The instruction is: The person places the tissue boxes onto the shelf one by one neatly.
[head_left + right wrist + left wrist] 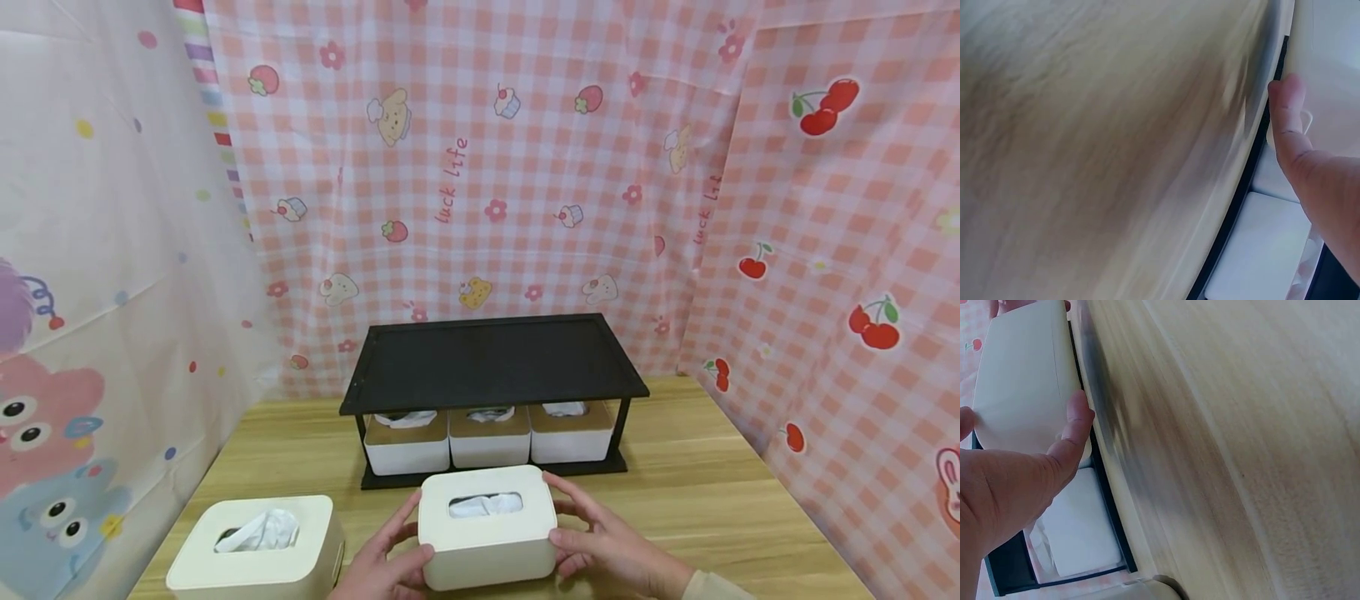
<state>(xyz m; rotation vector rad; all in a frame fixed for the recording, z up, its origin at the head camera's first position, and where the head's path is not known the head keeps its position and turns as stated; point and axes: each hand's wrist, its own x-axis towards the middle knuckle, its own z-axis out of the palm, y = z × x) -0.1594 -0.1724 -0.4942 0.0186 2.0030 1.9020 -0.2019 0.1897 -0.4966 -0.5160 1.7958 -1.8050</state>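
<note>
Cream tissue box held between both hands.

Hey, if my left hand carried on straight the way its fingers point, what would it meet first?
Your left hand already holds a cream tissue box; past that, the black shelf or the white-sided boxes in it seem next, though depth is unclear.

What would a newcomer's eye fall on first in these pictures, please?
Probably the cream tissue box held between the left hand and the right hand, front centre. Just behind stands a black rack holding three brown-topped white boxes, with pink checked cloth hanging at the back.
</note>
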